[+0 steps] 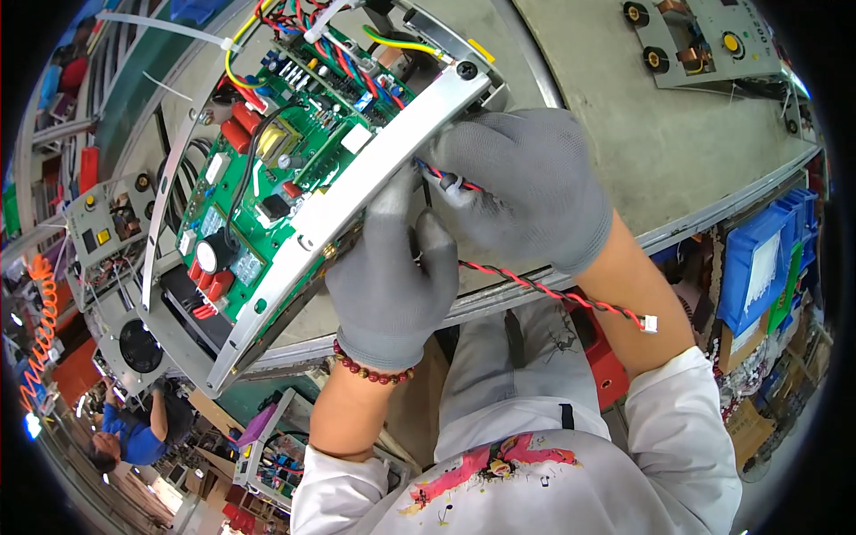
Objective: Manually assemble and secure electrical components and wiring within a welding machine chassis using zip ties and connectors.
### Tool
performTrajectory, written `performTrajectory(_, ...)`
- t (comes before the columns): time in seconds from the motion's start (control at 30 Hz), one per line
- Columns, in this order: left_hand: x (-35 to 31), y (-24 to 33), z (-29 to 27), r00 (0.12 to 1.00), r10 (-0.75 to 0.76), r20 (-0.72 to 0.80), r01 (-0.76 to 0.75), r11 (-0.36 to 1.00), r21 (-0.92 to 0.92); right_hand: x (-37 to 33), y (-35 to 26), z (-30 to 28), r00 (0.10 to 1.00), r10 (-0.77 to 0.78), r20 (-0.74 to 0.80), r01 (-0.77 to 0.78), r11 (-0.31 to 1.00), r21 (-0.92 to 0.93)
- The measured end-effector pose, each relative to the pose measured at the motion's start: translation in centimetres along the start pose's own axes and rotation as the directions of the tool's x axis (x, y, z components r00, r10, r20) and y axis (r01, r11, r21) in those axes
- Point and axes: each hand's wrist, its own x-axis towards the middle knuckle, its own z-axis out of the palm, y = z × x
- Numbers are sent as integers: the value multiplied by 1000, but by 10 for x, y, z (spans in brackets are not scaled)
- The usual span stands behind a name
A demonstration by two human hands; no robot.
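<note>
Grey worn metal workbench (615, 116)

An open silver metal chassis with a green circuit board (294, 178) lies on it; a grey terminal panel (704, 40) rests well apart

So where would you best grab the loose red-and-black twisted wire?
Probably near its free end, just behind the white connector, coming from the person's right: that stretch of the twisted wire hangs clear of the bench edge, away from both gloved hands.

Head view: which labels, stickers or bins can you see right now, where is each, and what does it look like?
White label: small blank-looking rectangle on the green circuit board, upper centre.
Yellow sticker: small slanted strip on the metal frame's top edge, above a black screw.
White card: tall pale rectangle on the front of the blue bin, right edge.
No screens in view.
</note>
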Motion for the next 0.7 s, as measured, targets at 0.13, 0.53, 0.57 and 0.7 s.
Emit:
performTrajectory(0.13, 1, 0, -6, 999, 13, 29, -14, 1000, 22, 1, -2, 2, 999, 12, 45, -10, 998, -56)
performTrajectory(0.53, -79, 41, -45, 681, -694, 235, 604, 350, -716, -119, -71, -35, 905, 397, -154, -209, 728, 653)
performTrajectory(0.57, -85, 42, -34, 747, -655, 113, 561, 529, -636, -132, -90, -33, 838, 543, -53, -261, 484, 835)
performTrajectory(0.7, -114, 48, -4, 873, -479, 86, 465, 769, -438, -151, -121, -26, 699, 698, 156, -265, 51, 963)
